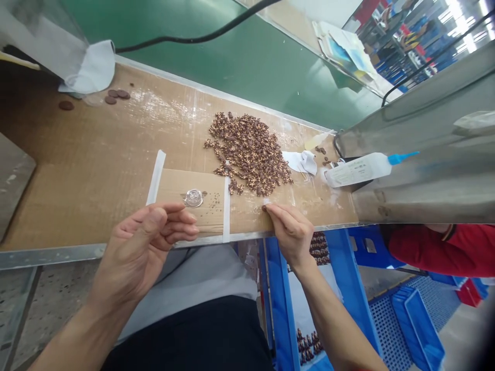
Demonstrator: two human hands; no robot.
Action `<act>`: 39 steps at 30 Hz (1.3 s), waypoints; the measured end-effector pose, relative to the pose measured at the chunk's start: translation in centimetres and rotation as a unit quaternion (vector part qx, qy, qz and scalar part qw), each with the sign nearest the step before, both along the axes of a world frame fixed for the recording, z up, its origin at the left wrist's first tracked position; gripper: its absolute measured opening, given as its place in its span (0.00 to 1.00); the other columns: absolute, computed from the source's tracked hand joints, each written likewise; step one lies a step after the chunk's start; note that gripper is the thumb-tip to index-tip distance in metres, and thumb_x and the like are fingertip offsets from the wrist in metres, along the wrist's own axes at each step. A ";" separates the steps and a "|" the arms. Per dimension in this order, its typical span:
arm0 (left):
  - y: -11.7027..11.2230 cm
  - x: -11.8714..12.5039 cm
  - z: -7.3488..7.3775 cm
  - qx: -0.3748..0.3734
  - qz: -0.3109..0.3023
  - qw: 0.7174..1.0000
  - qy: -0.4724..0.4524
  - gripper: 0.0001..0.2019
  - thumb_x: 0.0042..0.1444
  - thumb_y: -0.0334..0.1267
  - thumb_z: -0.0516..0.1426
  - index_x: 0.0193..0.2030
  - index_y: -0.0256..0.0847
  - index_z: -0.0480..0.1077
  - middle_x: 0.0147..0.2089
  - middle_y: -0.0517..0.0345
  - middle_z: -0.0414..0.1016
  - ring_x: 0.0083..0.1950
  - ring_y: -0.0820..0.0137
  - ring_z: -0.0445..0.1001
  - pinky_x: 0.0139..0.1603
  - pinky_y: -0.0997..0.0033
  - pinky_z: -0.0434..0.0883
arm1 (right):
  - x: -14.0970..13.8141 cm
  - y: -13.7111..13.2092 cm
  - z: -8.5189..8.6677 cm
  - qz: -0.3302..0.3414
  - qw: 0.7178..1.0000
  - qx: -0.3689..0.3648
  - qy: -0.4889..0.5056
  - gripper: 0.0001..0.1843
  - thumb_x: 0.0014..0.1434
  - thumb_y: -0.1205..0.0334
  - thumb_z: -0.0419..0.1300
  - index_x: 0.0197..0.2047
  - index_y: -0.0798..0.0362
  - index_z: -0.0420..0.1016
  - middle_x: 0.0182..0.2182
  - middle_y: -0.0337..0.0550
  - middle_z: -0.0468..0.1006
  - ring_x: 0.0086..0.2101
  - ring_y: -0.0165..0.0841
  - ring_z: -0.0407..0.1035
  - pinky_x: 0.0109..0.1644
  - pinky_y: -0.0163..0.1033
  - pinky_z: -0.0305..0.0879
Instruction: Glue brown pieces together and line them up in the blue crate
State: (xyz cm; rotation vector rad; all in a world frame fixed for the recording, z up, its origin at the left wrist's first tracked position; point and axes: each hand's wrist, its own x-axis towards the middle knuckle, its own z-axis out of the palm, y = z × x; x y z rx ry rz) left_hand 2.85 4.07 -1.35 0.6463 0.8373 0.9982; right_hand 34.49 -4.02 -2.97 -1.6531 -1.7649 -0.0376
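My left hand [149,242] hovers over the front edge of the cardboard-covered bench, palm turned inward, fingers loosely stretched and nothing visible in them. Just beyond its fingertips lies a small round clear dish [193,198] on a taped cardboard patch [178,180]. My right hand [292,229] pinches a small dark brown piece [264,208] between thumb and fingertips at the bench's front; its exact shape is mostly hidden. Behind that hand spreads a large heap of small brown-and-gold figures [251,149], with a few strays at its near side.
A white bottle with a blue nozzle [359,169] leans at the right, beside a white cloth [301,161]. Brown discs [118,95] lie back left. Below the bench, a blue crate [278,288] holds rows of figures. A person's red sleeve [444,250] shows at right.
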 end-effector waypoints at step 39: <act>-3.7 8.0 7.1 0.441 -0.336 0.807 0.204 0.09 0.68 0.29 0.68 0.46 0.51 0.86 0.42 0.53 0.89 0.40 0.59 0.87 0.44 0.65 0.84 | -3.7 -8.1 4.4 0.127 0.927 0.158 0.317 0.17 0.78 0.71 0.63 0.65 0.51 0.84 0.52 0.49 0.91 0.50 0.37 0.89 0.54 0.41 0.91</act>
